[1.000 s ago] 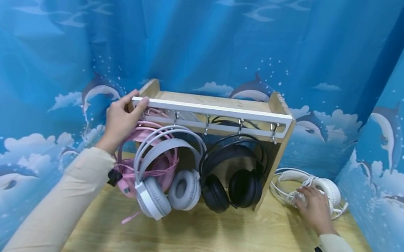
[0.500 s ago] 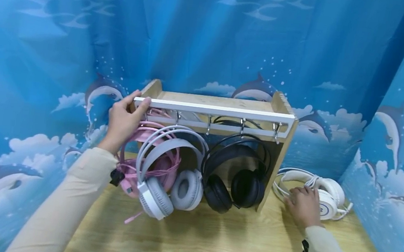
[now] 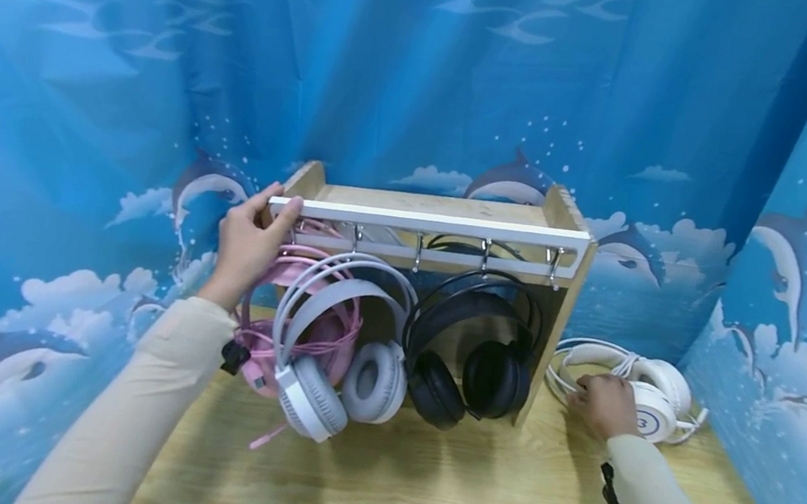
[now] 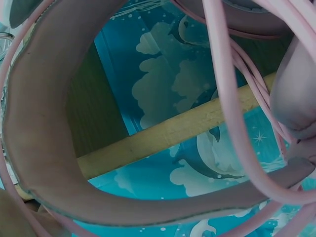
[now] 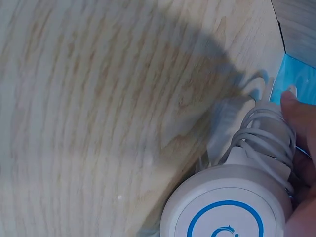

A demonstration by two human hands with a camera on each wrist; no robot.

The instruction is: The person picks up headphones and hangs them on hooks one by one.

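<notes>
My left hand [image 3: 247, 245] grips the left end of a wooden rack [image 3: 569, 306], its thumb on the white front bar [image 3: 426, 222]. At the right, my right hand [image 3: 606, 405] holds the white headphones [image 3: 649, 410] lying on the table. In the right wrist view, the thumb and fingers close round the headband beside its wound cable [image 5: 264, 136]; the hidden fingertips lie behind it. Below my left hand hang pink headphones [image 3: 254, 372], whose padded headband [image 4: 37, 108] fills the left wrist view. Grey-white headphones [image 3: 312, 405] and black headphones [image 3: 435, 390] hang beside them.
Metal hooks [image 3: 418, 251] line the bar; the rightmost hook [image 3: 553, 268] bears no headphones. A thin pink stick [image 3: 267, 437] juts out below the grey-white headphones. The wooden table [image 3: 374, 492] runs back to blue ocean-print curtains [image 3: 427, 61] behind and at both sides.
My right hand has moved left along the white headphones, off the ear cup to the headband, and its fingers have curled in. The left hand keeps its grip on the rack.
</notes>
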